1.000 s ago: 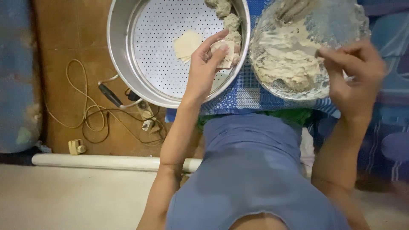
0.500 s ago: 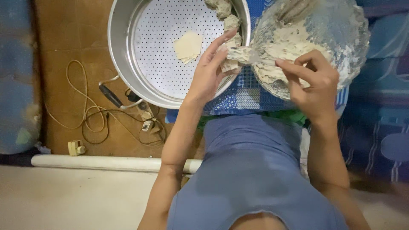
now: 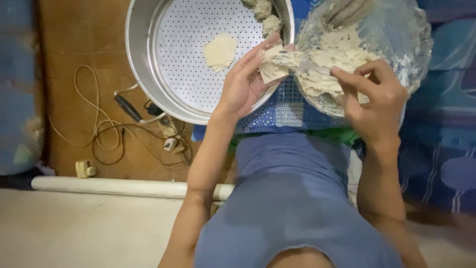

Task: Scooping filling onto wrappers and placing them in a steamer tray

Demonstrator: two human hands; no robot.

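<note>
My left hand (image 3: 245, 82) cups a pale square wrapper (image 3: 270, 69) over the near rim of a round metal steamer tray (image 3: 144, 74). My right hand (image 3: 374, 97) holds a spoon (image 3: 302, 62) whose tip rests on that wrapper with a lump of pale filling on it. The spoon reaches out from a clear glass bowl (image 3: 411, 59) smeared with the same pale speckled filling (image 3: 337, 52). A small stack of wrappers (image 3: 220, 51) lies on the perforated tray floor. Folded dumplings (image 3: 265, 15) sit at the tray's far edge.
A blue patterned cloth (image 3: 282, 111) lies under the tray and bowl. Cables and a plug (image 3: 168, 141) trail over the brown floor at the left. A white pipe (image 3: 124, 186) runs along the floor. Blue fabric (image 3: 446, 149) is at the right.
My right hand has moved left from the bowl's right side, bringing filling on the spoon onto the wrapper. My left hand has stayed at the tray's rim with the wrapper.
</note>
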